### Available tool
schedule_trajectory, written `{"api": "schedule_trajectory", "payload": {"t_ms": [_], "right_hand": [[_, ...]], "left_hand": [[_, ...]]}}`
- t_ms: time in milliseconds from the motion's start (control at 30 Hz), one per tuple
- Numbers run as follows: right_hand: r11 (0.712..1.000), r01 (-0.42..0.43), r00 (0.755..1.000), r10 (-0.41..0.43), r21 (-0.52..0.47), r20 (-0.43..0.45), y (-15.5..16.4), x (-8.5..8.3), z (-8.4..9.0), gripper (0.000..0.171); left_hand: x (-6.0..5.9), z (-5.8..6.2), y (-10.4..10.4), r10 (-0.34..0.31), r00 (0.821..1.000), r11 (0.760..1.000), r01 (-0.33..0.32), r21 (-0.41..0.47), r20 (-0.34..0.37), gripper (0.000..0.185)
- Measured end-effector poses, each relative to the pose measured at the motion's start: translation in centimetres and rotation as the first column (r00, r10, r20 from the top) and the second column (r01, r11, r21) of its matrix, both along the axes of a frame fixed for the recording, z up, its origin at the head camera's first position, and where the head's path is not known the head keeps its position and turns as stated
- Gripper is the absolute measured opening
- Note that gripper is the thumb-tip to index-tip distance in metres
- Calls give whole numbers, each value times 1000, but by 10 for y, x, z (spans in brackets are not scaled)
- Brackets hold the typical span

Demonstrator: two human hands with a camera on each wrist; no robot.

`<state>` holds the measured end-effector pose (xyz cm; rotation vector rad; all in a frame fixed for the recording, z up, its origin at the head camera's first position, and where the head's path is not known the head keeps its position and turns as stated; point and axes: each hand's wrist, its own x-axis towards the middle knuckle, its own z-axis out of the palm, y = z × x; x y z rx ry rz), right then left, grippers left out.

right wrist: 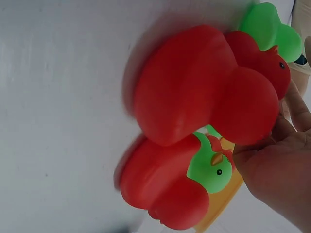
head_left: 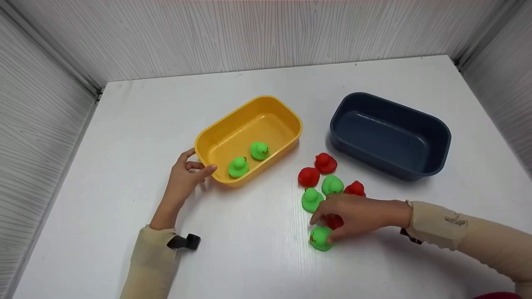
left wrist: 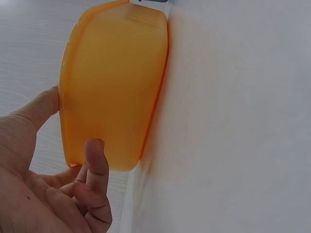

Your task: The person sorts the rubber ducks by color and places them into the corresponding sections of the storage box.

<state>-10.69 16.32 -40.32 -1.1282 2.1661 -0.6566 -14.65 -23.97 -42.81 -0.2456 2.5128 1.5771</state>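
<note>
My left hand (head_left: 185, 176) holds the near left end of a yellow tub (head_left: 286, 147), its thumb and fingers at the rim. In the left wrist view the tub's outer wall (left wrist: 114, 87) faces the left hand (left wrist: 53, 184). Two green toy ducks, one (head_left: 238, 167) left of the other (head_left: 259, 150), sit in the tub. My right hand (head_left: 357, 216) reaches over the nearest green duck (head_left: 319, 237), thumb at its side and fingers spread. A red duck (head_left: 334, 221) shows partly beneath that hand. In the right wrist view red ducks (right wrist: 184, 87) lie beside the hand (right wrist: 284, 170).
A dark blue tub (head_left: 390, 164) stands at the right with nothing inside. Between the tubs and my right hand lie more ducks, red ones (head_left: 325, 163) and green ones (head_left: 311, 200), close together. Walls border the white table (head_left: 137, 120) at the back and sides.
</note>
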Motion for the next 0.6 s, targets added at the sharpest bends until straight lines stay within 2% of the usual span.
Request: {"api": "schedule_trajectory", "payload": {"t_ms": [600], "right_hand": [[1000,-4,1000,4,23,-11,-2,3,-9,30]], "left_hand": [[-1,-1,-1,0,1000,1000,0,-18,10,86]]}}
